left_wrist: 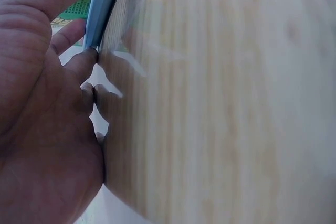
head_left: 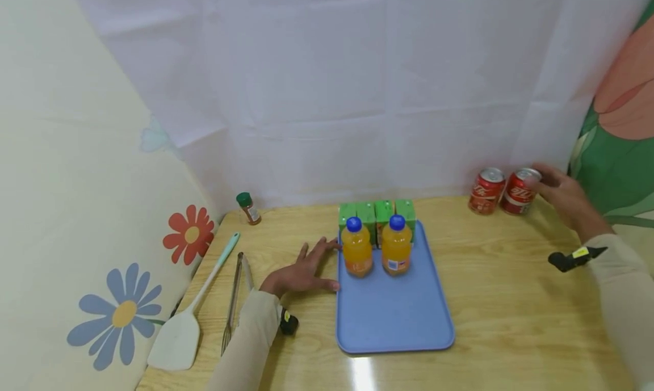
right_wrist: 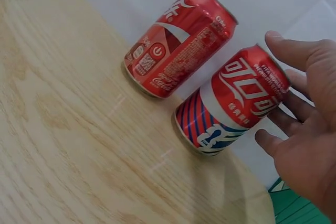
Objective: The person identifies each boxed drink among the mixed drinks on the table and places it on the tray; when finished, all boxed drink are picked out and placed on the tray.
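Cans (head_left: pixel 517 196) stand by the loose right hand (head_left: pixel 567 198); the spread left hand (head_left: pixel 302 274) touches the tray (head_left: pixel 393 317) (likely steadying it).

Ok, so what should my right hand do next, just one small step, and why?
Probably close your right hand gently around the Coca-Cola can with the striped base. It's open right beside that upright can, with no closed grip yet, and the blue tray has bare space in front of its orange drink bottles.
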### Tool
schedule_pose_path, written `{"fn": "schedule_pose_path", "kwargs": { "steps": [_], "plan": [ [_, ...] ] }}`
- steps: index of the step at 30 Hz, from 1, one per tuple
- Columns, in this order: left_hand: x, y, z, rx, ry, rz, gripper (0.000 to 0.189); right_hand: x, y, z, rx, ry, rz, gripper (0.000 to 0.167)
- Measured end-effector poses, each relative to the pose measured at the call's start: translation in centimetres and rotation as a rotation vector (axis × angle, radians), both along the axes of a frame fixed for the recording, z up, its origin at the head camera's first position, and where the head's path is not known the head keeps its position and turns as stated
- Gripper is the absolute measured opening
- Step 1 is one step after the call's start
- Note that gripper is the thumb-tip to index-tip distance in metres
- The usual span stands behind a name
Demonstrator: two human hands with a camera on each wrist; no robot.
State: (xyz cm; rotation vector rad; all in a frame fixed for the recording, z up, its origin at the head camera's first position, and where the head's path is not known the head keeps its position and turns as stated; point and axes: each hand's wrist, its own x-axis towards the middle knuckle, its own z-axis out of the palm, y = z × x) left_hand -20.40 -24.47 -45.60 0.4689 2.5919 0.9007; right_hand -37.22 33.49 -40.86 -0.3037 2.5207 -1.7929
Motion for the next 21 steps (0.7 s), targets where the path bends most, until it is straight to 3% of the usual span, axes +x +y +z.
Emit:
{"fn": "schedule_pose_path", "kwargs": {
  "steps": [8, 13, 21],
  "plan": [
    [0.0, 0.0, -0.2, -0.01, 0.004, -0.012, 0.094, -0.5, -0.8, -1.2, -0.217, -0.057, -0.013, 0.071],
    [0.1, 0.0, -0.3, -0.005, 0.007, -0.021, 0.092, -0.5, -0.8, -1.5, -0.25, -0.101, -0.031, 0.073],
    [0.2, 0.0, 0.1, 0.001, 0.0, -0.015, 0.093, -0.7, -1.1, -1.5, -0.304, -0.094, -0.022, 0.072]
  ]
}}
